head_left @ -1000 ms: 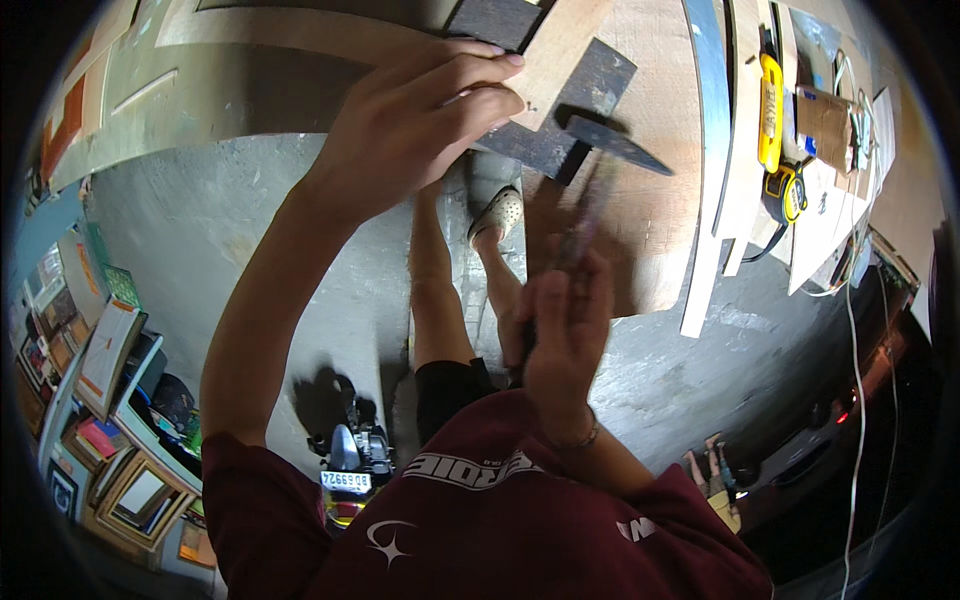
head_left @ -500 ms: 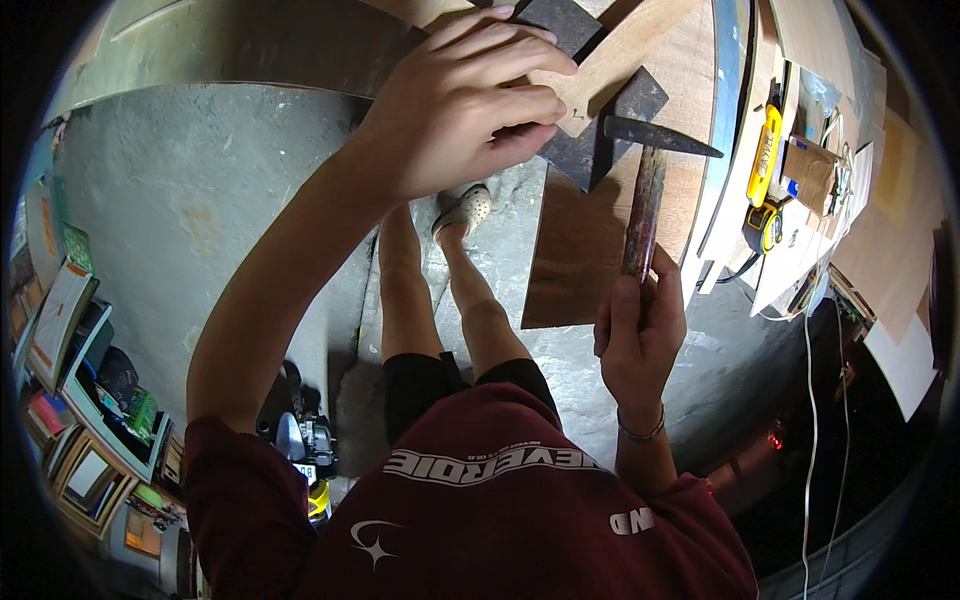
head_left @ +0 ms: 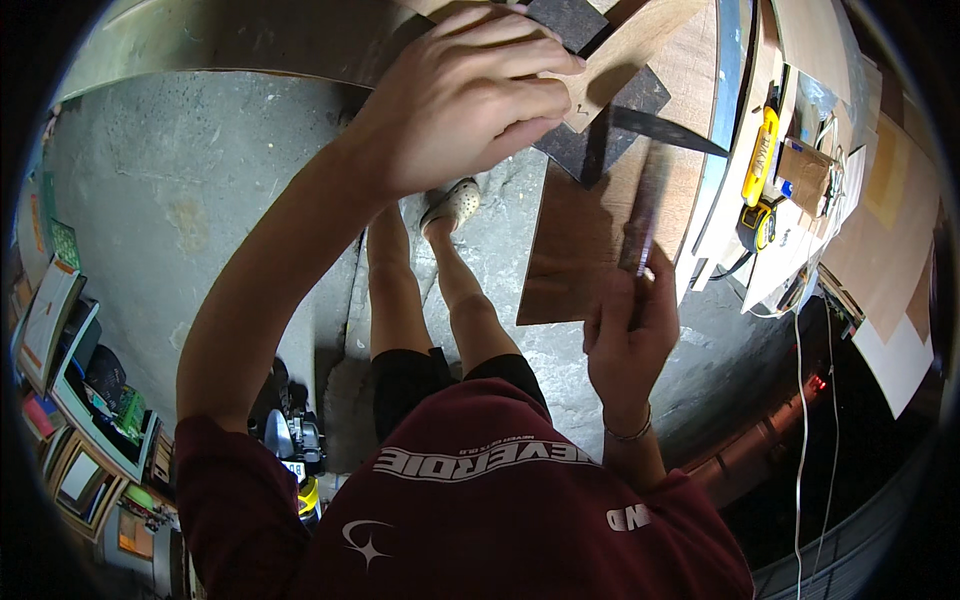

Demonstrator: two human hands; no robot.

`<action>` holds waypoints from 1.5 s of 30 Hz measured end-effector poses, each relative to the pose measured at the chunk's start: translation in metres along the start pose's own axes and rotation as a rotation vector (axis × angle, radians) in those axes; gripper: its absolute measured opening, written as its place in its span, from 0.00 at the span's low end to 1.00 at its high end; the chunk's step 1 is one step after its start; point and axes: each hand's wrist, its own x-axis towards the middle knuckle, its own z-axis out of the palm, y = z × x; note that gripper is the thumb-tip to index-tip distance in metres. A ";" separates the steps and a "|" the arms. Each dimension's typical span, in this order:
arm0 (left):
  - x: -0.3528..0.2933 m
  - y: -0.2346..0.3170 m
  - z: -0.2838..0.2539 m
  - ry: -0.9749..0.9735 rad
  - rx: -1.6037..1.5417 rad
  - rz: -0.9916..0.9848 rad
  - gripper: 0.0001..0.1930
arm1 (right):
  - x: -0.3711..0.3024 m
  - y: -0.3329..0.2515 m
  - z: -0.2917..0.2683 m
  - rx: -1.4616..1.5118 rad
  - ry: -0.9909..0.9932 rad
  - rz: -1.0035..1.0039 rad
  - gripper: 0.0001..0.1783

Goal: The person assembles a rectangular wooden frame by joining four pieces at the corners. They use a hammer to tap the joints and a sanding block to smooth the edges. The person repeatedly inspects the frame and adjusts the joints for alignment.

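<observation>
The right hand (head_left: 632, 335) has its grip wrapped around the lower end of the handle of a hammer (head_left: 668, 130). Most of the handle, blurred, extends beyond that grip, away from the person, with the dark head at its far end, near a wooden strip (head_left: 645, 50). The left hand (head_left: 475, 100) reaches over the strip's left edge, fingers bent; whether its grip clamps anything, I cannot tell. To the right, 1 yellow cutter (head_left: 761, 158) and 1 tape measure (head_left: 757, 227) lie well apart from the left hand.
</observation>
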 end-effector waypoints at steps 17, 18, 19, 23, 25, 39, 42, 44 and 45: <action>0.002 0.017 0.011 0.164 0.029 -0.174 0.08 | 0.014 -0.010 -0.024 -0.385 -0.020 -0.188 0.19; 0.003 0.017 0.012 0.183 0.005 -0.176 0.10 | 0.015 -0.008 -0.026 -0.407 -0.035 -0.219 0.19; 0.002 0.015 0.012 0.162 -0.042 -0.199 0.10 | 0.016 -0.008 -0.026 -0.414 -0.068 -0.180 0.20; -0.001 0.009 0.015 0.146 -0.061 -0.180 0.11 | 0.022 -0.009 -0.028 -0.411 -0.111 -0.213 0.20; 0.002 0.015 0.012 0.142 -0.005 -0.192 0.12 | 0.023 -0.012 -0.029 -0.418 -0.115 -0.207 0.19; -0.002 0.020 0.018 0.190 -0.078 -0.293 0.09 | 0.026 -0.014 -0.035 -0.417 -0.103 -0.177 0.20; -0.003 0.023 0.019 0.144 -0.054 -0.352 0.09 | 0.025 -0.015 -0.036 -0.368 -0.095 -0.153 0.20; -0.002 0.025 0.020 0.160 -0.035 -0.336 0.08 | 0.026 -0.014 -0.036 -0.417 -0.102 -0.223 0.20; -0.003 0.024 0.021 0.161 -0.044 -0.334 0.08 | 0.026 -0.016 -0.037 -0.400 -0.103 -0.184 0.20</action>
